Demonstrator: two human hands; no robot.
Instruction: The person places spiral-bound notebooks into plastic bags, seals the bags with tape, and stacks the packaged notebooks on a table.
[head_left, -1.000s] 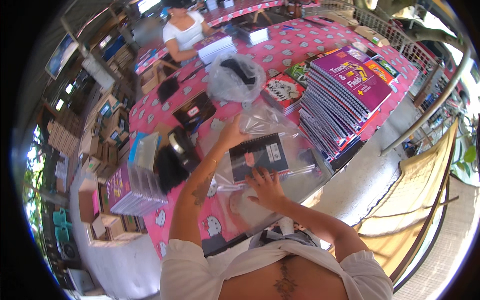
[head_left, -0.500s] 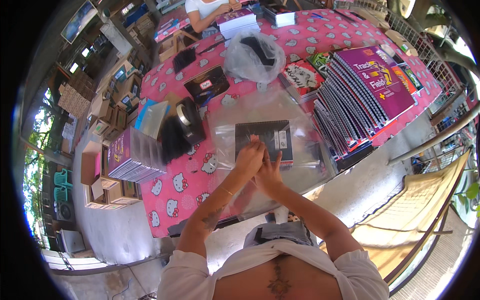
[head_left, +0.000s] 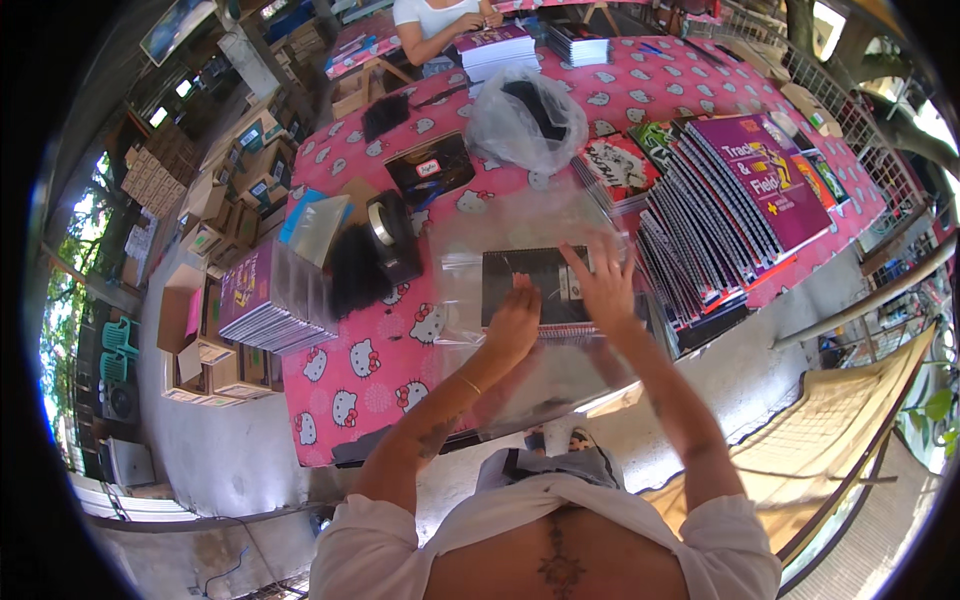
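Observation:
A dark spiral-bound notebook with a small white label lies flat at the table's near side, among clear plastic sheeting. My left hand rests on the notebook's middle with its fingers pressed together. What those fingers pinch, if anything, is hidden. Over the notebook's right end is my right hand, fingers spread and slightly blurred; it holds nothing I can see. Whether it touches the plastic cannot be told.
Purple spiral notebooks fan out in a stack on the right. At left stand a wrapped notebook stack, a tape roll and black bristly material. A plastic bag lies beyond. Across the pink table, another person sits.
My right hand has left my left hand's side and moved right and farther away, its fingers spreading. My left hand stays on the notebook. The whole view has shifted slightly.

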